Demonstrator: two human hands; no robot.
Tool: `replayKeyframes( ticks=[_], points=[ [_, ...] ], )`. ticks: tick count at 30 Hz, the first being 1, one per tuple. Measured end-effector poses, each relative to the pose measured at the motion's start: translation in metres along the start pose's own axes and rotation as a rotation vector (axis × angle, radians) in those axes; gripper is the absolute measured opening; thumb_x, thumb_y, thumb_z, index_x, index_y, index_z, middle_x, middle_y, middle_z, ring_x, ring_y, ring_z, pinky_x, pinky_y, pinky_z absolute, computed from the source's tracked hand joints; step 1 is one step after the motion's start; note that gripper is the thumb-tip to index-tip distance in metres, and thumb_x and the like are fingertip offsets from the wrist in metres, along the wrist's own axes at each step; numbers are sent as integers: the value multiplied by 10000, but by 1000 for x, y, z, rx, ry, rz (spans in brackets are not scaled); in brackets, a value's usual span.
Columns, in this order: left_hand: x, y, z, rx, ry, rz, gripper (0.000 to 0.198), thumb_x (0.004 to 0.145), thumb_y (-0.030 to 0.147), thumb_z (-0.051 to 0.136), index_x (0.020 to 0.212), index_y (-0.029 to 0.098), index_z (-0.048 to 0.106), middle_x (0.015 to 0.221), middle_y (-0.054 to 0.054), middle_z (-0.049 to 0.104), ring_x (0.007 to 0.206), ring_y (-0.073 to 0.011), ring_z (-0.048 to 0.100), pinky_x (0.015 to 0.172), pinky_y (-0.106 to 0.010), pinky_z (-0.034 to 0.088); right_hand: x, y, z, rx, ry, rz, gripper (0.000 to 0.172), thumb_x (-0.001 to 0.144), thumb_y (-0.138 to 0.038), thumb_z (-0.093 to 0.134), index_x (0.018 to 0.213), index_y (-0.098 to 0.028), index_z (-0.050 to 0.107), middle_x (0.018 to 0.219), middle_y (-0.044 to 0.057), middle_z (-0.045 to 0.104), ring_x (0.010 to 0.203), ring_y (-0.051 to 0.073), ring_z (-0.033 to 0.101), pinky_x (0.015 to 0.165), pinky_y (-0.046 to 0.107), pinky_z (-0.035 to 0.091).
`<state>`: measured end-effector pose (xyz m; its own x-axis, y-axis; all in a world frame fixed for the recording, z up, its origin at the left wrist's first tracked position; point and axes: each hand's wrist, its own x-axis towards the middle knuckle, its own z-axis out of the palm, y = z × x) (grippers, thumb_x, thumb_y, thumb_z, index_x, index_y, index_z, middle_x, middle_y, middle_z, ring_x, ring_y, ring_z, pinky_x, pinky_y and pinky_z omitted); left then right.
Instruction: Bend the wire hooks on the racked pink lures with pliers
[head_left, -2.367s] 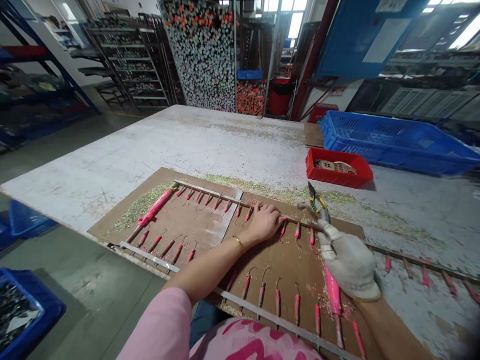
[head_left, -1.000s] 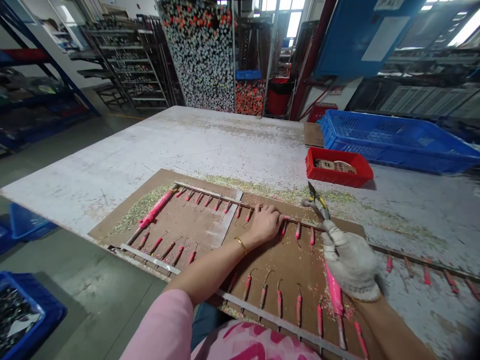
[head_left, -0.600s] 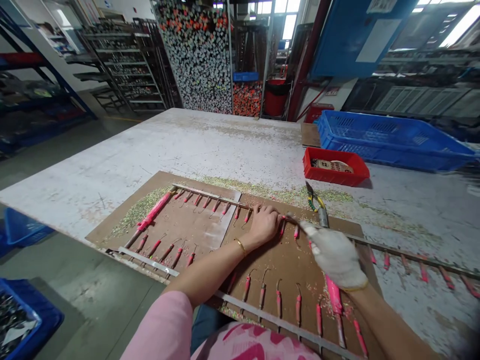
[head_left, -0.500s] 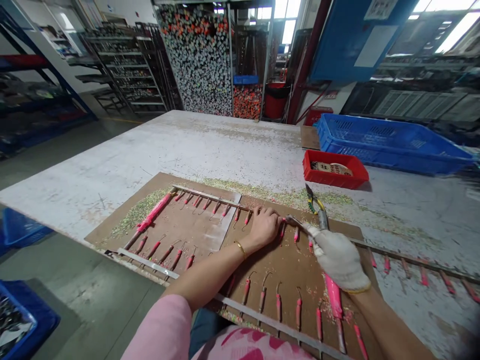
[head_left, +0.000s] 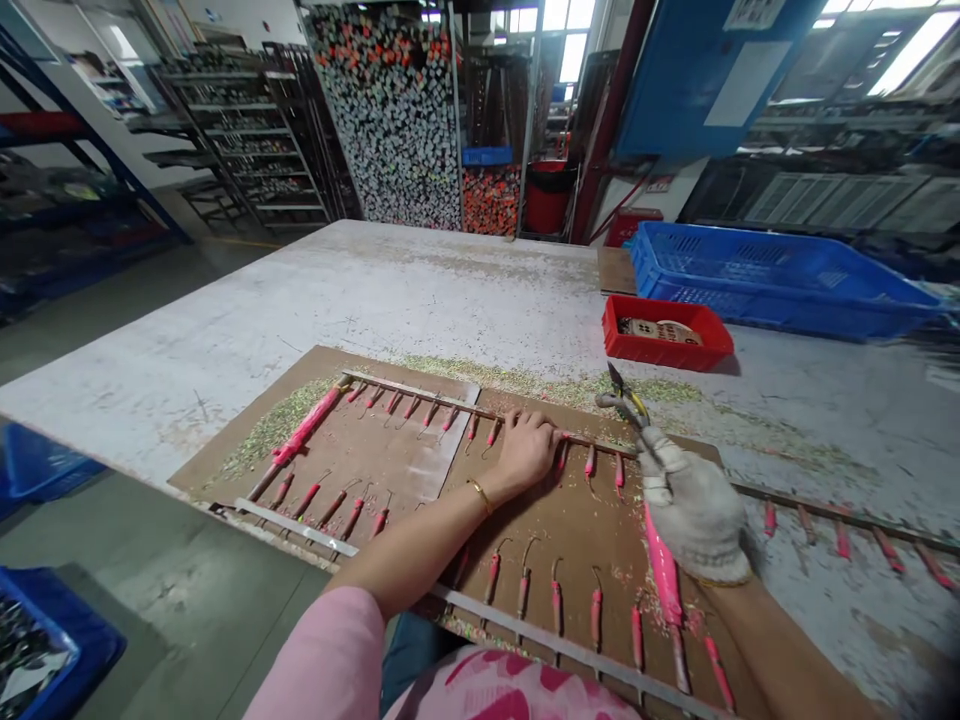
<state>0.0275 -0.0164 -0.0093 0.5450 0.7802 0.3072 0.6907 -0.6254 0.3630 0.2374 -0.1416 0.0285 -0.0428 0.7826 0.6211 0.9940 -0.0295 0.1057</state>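
Observation:
My bare left hand (head_left: pixel 529 442) is closed over the far bar (head_left: pixel 411 391) of a metal hanging frame, with the fingers curled down onto it. Hooks (head_left: pixel 589 462) coated in pink hang off this bar. In a white knit glove, my right hand (head_left: pixel 697 505) grips a grey metal hand tool (head_left: pixel 624 407); its exact kind is unclear. The tool's tip is raised above the bar, apart from it. Pliers with yellow and black handles (head_left: pixel 636 402) lie just behind, partly covered by the tool. Below my right hand runs a pink-coated crosspiece (head_left: pixel 663 570).
Brown board (head_left: pixel 420 470) lies under the frame on a large white table (head_left: pixel 450 300). Pale chips (head_left: pixel 289 425) are scattered around it. A red bin (head_left: pixel 667 350) and a blue crate (head_left: pixel 772 290) stand at the right. The near bar (head_left: pixel 540 640) lies along the table edge.
My right hand has drawn back to the right, lifting the tool's tip off the far bar beside my left hand. The left hand stays on the bar.

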Motion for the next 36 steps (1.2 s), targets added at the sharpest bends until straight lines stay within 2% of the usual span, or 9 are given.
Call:
replayKeyframes(
  ticks=[4,9,14,19,25,28,30,34,36],
  points=[
    [0,1,-3,0,-4,-4,333,1087,329,486,987,210,781,1101,-56,741,1093,-220,618,1120,-471,327,2,-3,2,59,-208,-220,470,950,-179,514,1386,-260,669,717,15,635,627,164,487,633,345,271],
    [0,3,-6,-15,-30,-9,357,1092,326,470,963,211,781,1104,-48,744,1086,-216,611,1136,-466,303,2,2,-4,7,-4,7,434,970,-261,540,1380,-213,673,748,48,638,675,187,500,646,340,285],
    [1,4,-8,-52,-37,-35,367,1095,323,460,962,216,785,1105,-45,746,1084,-208,613,1138,-461,298,-4,3,0,19,-208,-243,499,907,-143,541,1377,-248,673,716,16,621,627,171,479,633,343,256],
    [1,4,-8,-59,-36,-26,370,1094,332,463,943,215,779,1114,-45,744,1086,-210,606,1152,-464,277,-6,5,0,13,-28,-72,455,932,-185,546,1365,-214,683,733,39,630,681,186,507,666,339,297],
    [1,4,-8,-57,-38,-39,368,1093,324,456,947,219,778,1088,-44,744,1073,-211,603,1138,-464,284,-4,7,-1,25,-218,-209,527,848,-110,548,1334,-242,703,717,22,608,622,161,461,621,344,249],
    [1,4,-10,-56,-45,-28,382,1096,326,448,933,219,776,1107,-44,743,1087,-209,608,1151,-468,278,-4,9,-4,36,-55,-62,483,910,-201,534,1372,-224,675,742,35,607,685,176,486,648,326,285],
    [1,5,-10,-52,-45,-31,383,1097,324,444,933,226,776,1105,-42,743,1086,-206,611,1151,-469,285,-3,8,-5,41,-4,-41,474,919,-213,534,1372,-227,674,760,40,624,703,180,499,666,323,301],
    [1,5,-10,-47,-34,-48,371,1091,323,454,933,229,776,1093,-39,745,1075,-206,614,1142,-467,304,-1,5,-5,42,-207,-240,542,853,-95,527,1343,-251,695,732,25,630,647,169,490,648,338,282],
    [1,5,-8,-45,-31,-42,378,1091,325,452,928,224,777,1088,-44,745,1076,-209,612,1142,-466,304,-2,6,-7,37,-190,-211,548,863,-101,523,1370,-237,678,728,27,627,656,179,500,657,344,295]
  ],
)
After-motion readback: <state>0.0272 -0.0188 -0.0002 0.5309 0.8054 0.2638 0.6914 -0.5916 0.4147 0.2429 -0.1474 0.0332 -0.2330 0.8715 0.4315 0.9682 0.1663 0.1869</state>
